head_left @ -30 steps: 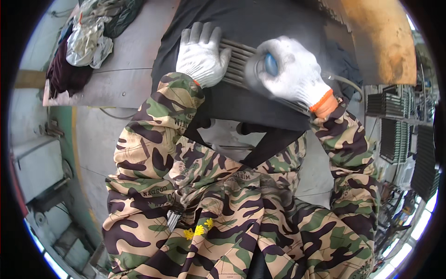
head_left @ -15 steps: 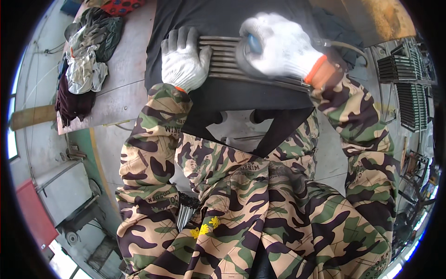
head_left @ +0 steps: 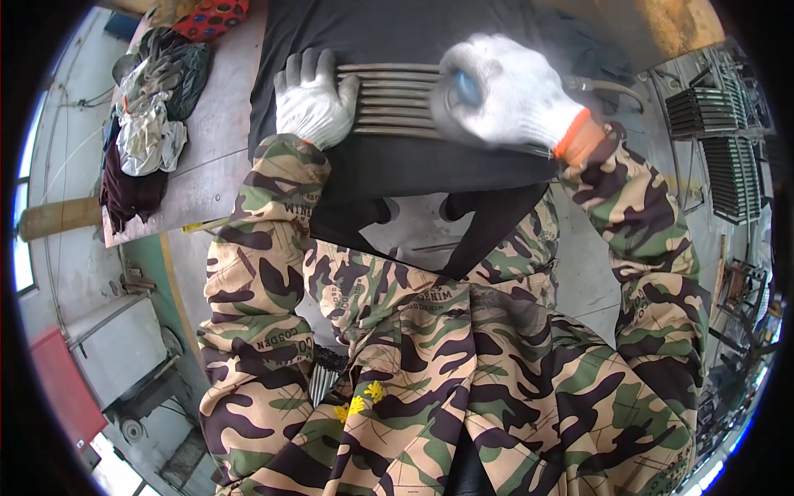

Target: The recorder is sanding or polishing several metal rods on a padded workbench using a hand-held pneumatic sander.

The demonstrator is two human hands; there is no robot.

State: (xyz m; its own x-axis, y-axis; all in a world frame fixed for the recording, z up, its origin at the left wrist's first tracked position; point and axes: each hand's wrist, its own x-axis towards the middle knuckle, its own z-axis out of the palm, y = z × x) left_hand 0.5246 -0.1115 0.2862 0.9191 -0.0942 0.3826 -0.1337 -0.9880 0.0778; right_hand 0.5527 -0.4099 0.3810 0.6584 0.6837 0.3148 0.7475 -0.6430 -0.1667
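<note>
A row of several thin metal bars lies side by side on a black cloth that covers the table. My left hand, in a white glove with grey fingertips, rests flat across the bars' left ends, fingers spread. Over their right part, my gloved right hand grips a round handheld air sander with a blue top. Its pad is smeared by motion, and the bars' right ends are mostly hidden beneath the sander and hand. A hose runs off to the right from behind that hand.
Gloves and rags lie piled on the table's left side, near a red patterned cloth. Stacked metal racks stand at the right. A red panel and a wheeled machine are at lower left.
The sander in my right hand has shifted right along the bars, uncovering more of their middle. My left hand stays on the left ends, while the whole view has shifted slightly.
</note>
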